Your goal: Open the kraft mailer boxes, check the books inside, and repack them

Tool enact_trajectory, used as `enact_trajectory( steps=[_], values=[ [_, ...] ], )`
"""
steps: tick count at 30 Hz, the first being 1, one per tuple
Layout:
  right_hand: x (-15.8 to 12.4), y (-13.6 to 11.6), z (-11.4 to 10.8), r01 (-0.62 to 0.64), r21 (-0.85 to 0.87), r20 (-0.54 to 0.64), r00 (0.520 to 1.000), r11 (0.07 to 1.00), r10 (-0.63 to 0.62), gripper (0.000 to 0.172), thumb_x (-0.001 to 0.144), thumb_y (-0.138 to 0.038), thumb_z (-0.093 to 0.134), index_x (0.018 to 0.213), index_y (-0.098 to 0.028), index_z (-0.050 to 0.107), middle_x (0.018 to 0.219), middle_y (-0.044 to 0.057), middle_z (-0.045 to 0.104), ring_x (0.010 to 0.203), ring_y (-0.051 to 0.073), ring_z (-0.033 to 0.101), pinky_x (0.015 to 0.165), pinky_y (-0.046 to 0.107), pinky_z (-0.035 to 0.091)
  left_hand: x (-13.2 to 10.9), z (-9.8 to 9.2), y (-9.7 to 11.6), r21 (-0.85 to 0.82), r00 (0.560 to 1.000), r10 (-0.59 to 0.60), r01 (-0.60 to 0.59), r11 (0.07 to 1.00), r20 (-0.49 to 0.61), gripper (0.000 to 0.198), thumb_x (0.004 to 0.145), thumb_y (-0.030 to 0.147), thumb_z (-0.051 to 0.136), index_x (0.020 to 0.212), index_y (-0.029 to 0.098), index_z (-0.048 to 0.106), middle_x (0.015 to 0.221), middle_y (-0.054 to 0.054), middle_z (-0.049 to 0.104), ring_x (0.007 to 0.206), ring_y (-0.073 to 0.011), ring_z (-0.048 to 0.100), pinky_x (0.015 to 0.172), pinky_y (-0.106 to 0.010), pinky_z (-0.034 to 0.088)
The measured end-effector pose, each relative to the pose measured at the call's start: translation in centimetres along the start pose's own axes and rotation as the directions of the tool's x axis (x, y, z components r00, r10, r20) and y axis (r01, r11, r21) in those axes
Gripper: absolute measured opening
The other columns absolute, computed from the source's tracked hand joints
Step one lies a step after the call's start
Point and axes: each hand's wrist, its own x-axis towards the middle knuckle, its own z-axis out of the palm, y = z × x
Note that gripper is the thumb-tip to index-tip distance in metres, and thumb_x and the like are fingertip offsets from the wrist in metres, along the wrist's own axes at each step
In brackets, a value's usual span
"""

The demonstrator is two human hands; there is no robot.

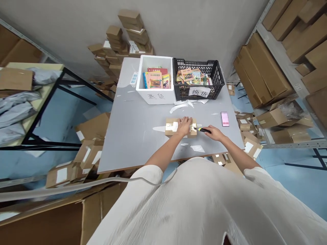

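Note:
A small cardboard box with white labels and shiny tape on top lies near the front of the grey table. My left hand rests on its upper face, fingers stretched out. From the right, my right hand is closed around a black and yellow utility knife. The knife's tip is at the right end of the box, over the tape; whether the blade cuts into it is too small to tell. Torn white paper scraps lie around the box.
Behind the box stand a white foam box and a black plastic crate, both holding books. A phone lies at the table's right side. Stacked cartons stand against the wall; shelves with more cartons flank the table.

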Motion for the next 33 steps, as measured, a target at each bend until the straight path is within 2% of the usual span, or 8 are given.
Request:
enact_trajectory(
  steps=[3,6,10,17,26,33],
  values=[
    [0.1,-0.4,0.1,0.009,-0.11,-0.002,1.0,0.994,-0.009,0.05,0.11,-0.035,0.065,0.159,-0.029,0.071,0.129,0.014,0.073,0.116,0.03,0.07,0.101,0.039,0.055,0.6,-0.2,-0.2,0.001,0.999,0.029,-0.029,1.0,0.032,0.092,0.084,0.012,0.067,0.172,0.023,0.043,0.169,-0.024,0.052,0.166,-0.0417,0.041,0.135,-0.069,0.026],
    [0.3,-0.6,0.2,0.009,-0.139,-0.007,1.0,0.99,-0.01,0.05,0.11,-0.034,0.067,0.159,-0.03,0.072,0.127,0.013,0.072,0.116,0.03,0.07,0.101,0.037,0.054,0.4,-0.3,-0.4,-0.007,0.999,0.04,-0.039,0.999,0.012,0.09,0.085,0.014,0.068,0.171,0.025,0.043,0.167,-0.022,0.055,0.162,-0.0397,0.045,0.135,-0.066,0.029],
    [0.3,-0.6,0.3,-0.027,-0.112,-0.002,1.0,0.993,0.027,0.049,0.11,-0.034,0.068,0.159,-0.029,0.072,0.127,0.013,0.072,0.116,0.029,0.071,0.1,0.036,0.054,-0.6,0.3,-0.6,-0.007,0.995,0.09,-0.09,0.996,-0.037,0.083,0.091,0.018,0.061,0.172,0.021,0.042,0.173,-0.022,0.052,0.168,-0.0356,0.04,0.137,-0.058,0.028],
    [-0.5,-0.1,1.5,-0.049,-0.059,-0.05,0.998,0.997,0.046,0.051,0.11,-0.035,0.067,0.16,-0.03,0.071,0.126,0.012,0.072,0.116,0.029,0.071,0.105,0.038,0.056,-1.3,1.9,-0.6,-0.008,0.99,0.081,-0.082,0.997,-0.114,0.076,0.102,0.022,0.045,0.177,0.015,0.038,0.181,-0.022,0.046,0.174,-0.0341,0.035,0.141,-0.056,0.023],
    [0.4,0.0,4.8,-0.048,-0.039,-0.139,0.989,0.998,0.042,0.054,0.113,-0.038,0.058,0.166,-0.029,0.065,0.132,0.014,0.072,0.123,0.032,0.069,0.111,0.043,0.056,-1.9,1.5,-0.4,-0.026,0.991,0.073,-0.077,0.997,-0.111,0.078,0.103,0.024,0.046,0.18,0.019,0.037,0.183,-0.018,0.045,0.174,-0.034,0.035,0.141,-0.059,0.023],
    [-0.1,1.1,4.5,-0.025,-0.069,-0.157,0.988,0.997,0.014,0.054,0.115,-0.04,0.051,0.166,-0.028,0.064,0.132,0.016,0.071,0.12,0.033,0.066,0.11,0.046,0.055,-1.9,1.9,-0.6,-0.017,0.992,0.061,-0.063,0.998,-0.115,0.071,0.106,0.025,0.041,0.177,0.018,0.042,0.182,-0.018,0.046,0.174,-0.0313,0.034,0.142,-0.055,0.023]
  ],
)
